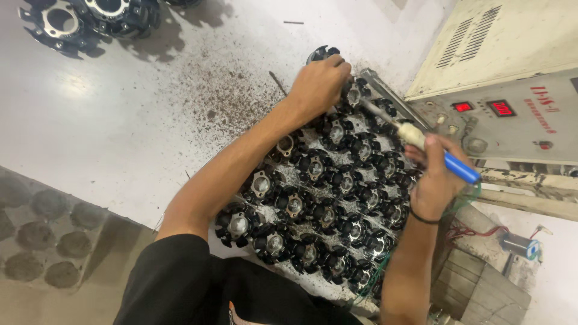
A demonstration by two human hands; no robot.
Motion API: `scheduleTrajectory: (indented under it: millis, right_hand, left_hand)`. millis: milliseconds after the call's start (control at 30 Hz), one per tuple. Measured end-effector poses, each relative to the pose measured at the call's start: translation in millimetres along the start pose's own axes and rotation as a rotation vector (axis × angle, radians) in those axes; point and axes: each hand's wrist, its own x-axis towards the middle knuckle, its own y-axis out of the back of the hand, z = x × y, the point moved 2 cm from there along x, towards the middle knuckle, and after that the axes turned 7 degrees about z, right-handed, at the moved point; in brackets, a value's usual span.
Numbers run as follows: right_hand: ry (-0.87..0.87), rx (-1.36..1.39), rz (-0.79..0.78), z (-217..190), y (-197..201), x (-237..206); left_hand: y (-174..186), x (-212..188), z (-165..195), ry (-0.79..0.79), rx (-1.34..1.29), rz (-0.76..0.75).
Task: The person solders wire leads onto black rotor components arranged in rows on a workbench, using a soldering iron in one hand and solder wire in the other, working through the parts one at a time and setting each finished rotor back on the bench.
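My left hand [319,84] is closed on a black round motor part [322,54] at the far end of a tray. Several black wound motor parts with metal centres [313,198] fill that tray in rows. My right hand [436,174] grips a soldering iron [421,141] with a blue handle and pale collar. Its metal shaft points up and left, and its tip sits at a part [355,95] just beside my left hand.
A beige control box [512,78] with two red displays stands at the right. More black parts [90,21] lie at the top left of the white table [120,120], which carries dark dust. Red wires and a small cylinder [518,244] sit at the lower right.
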Motion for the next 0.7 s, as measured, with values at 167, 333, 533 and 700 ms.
scheduleTrajectory:
  millis: [167,333,533,700]
  right_hand:
    - [0.356,-0.447,0.089,-25.5,110.8,-81.5]
    - [-0.091,-1.37,0.353,-37.5,305.4,-198.7]
    - [-0.051,-0.767,0.807,-22.9,459.0,-378.9]
    - [0.008,0.242,1.422,34.0,517.8,-455.9]
  left_hand:
    - [43.8,-0.3,-3.9,0.097,0.001,0.069]
    - [51.9,-9.9,0.3,-0.031,-0.025,0.192]
    - [113.9,1.2,88.8,-0.018,-0.048,0.079]
    - [45.7,-16.6,214.0,-0.201,-0.098,0.164]
